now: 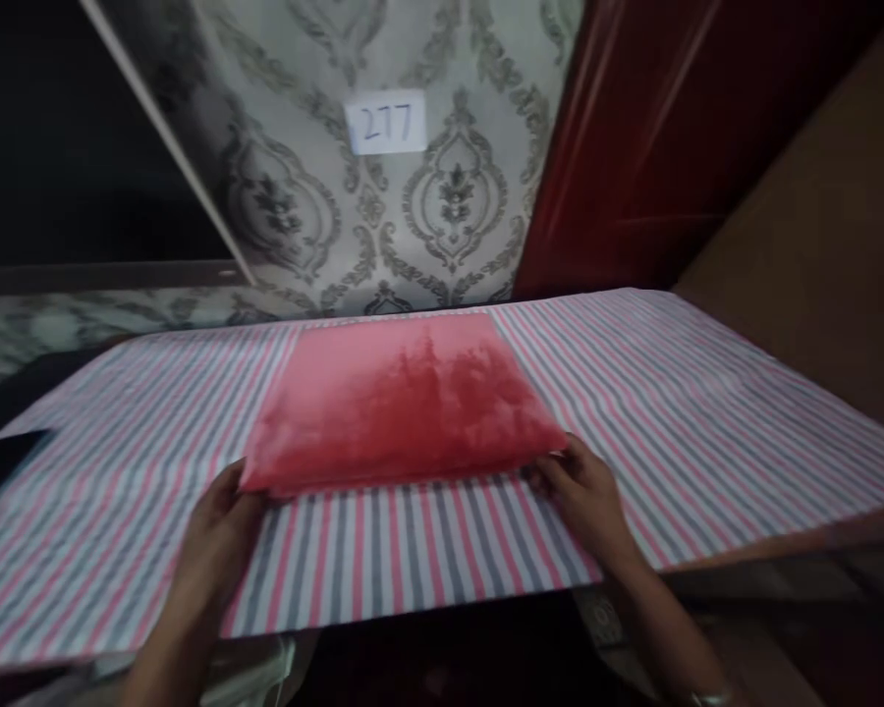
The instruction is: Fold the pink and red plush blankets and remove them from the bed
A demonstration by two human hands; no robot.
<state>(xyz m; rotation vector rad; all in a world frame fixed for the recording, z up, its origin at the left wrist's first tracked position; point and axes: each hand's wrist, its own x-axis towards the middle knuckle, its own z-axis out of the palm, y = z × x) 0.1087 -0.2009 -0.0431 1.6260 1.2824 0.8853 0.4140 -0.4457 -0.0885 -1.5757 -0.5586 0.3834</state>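
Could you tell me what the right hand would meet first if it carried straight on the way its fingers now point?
The right hand points left and slightly away, fingertips already at the near right corner of the red cloth, so it would likely meet that cloth first.

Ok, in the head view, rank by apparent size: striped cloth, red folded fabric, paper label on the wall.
1. Striped cloth, spans almost the full width of the frame.
2. Red fabric, lying on the cloth, both hands at its near corners.
3. Label, smallest, though it is farther from the camera, so its true size is unsure.
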